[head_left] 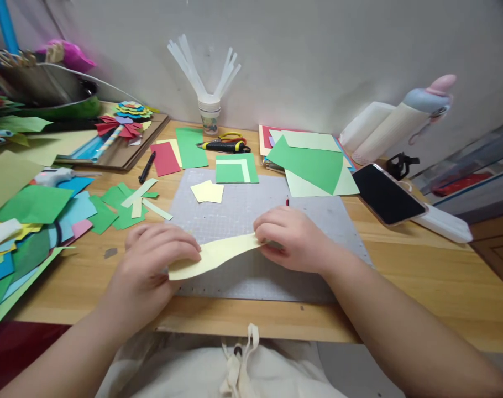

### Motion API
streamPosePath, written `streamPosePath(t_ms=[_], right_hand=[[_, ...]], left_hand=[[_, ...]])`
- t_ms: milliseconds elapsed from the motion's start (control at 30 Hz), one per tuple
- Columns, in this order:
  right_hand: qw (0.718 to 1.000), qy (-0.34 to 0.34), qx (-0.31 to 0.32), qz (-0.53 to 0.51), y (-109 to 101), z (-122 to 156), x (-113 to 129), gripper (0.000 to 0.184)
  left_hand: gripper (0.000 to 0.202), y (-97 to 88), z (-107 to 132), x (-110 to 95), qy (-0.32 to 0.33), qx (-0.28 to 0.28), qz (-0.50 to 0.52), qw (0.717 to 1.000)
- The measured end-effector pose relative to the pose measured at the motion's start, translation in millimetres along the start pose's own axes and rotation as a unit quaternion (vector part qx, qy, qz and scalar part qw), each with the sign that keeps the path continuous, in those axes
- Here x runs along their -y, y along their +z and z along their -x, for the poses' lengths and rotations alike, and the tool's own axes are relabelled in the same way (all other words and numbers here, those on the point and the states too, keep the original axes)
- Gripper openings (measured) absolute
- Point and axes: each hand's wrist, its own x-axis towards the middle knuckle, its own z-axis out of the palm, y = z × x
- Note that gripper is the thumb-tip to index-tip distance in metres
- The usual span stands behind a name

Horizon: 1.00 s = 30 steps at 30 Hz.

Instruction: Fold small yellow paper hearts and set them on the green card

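Note:
A pale yellow paper strip [216, 255] is stretched between both hands just above the grey cutting mat [243, 210]. My left hand [152, 265] pinches the strip's left end with fingers curled over it. At the strip's right end, my right hand [291, 237] is closed on the paper, and a small red tip [287, 202] shows behind its knuckles. A small yellow paper piece [208, 192] lies on the mat further back.
Green, red and yellow papers [237, 168], scissors and a cutter [226, 145] lie behind the mat. A phone [386, 193] rests at the right. Paper scraps [36, 221] pile at the left. A cup of sticks [210, 116] stands by the wall.

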Motion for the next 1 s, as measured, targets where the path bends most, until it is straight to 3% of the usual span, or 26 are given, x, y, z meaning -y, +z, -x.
streamPosePath(t_ms=[100, 267, 300, 400, 533, 633, 800, 867, 1000], right_hand=[[0.996, 0.042, 0.074, 0.005, -1.0, -1.3, 2.8, 0.024], [0.978, 0.100, 0.144, -0.111, -1.6, -1.9, 9.8, 0.076], [0.970, 0.132, 0.154, -0.131, -1.4, -1.5, 10.3, 0.074], [0.943, 0.224, 0.168, -0.179, 2.6, 0.2, 8.7, 0.048], [0.910, 0.319, 0.138, -0.227, 13.7, 1.0, 1.7, 0.032], [0.884, 0.387, 0.122, -0.231, 16.6, 1.7, -3.0, 0.023], [0.862, 0.430, 0.162, -0.214, 7.1, 4.6, -7.6, 0.018], [0.858, 0.433, 0.178, -0.212, 3.7, 4.9, -8.7, 0.016], [0.857, 0.425, 0.198, -0.216, 2.4, 1.9, -9.8, 0.009]], left_hand=[[0.031, -0.3, 10.1, 3.0, 0.095, -0.003, -0.089, 0.992], [0.024, 2.5, 26.8, 4.8, 0.164, -0.029, -0.134, 0.977], [0.023, 2.5, 28.4, 6.4, 0.165, -0.031, -0.141, 0.976], [0.027, 2.6, 29.3, 15.5, 0.144, -0.016, -0.166, 0.975], [0.030, 3.3, 24.9, 29.4, 0.083, 0.073, -0.192, 0.975], [0.034, 2.1, 22.1, 29.0, 0.029, 0.113, -0.195, 0.974], [0.035, 2.4, 21.1, 9.2, -0.061, 0.154, -0.170, 0.971], [0.026, 8.5, 22.6, 4.6, -0.090, 0.141, -0.185, 0.968], [0.033, 24.9, 28.3, 7.2, -0.093, 0.118, -0.238, 0.960]])
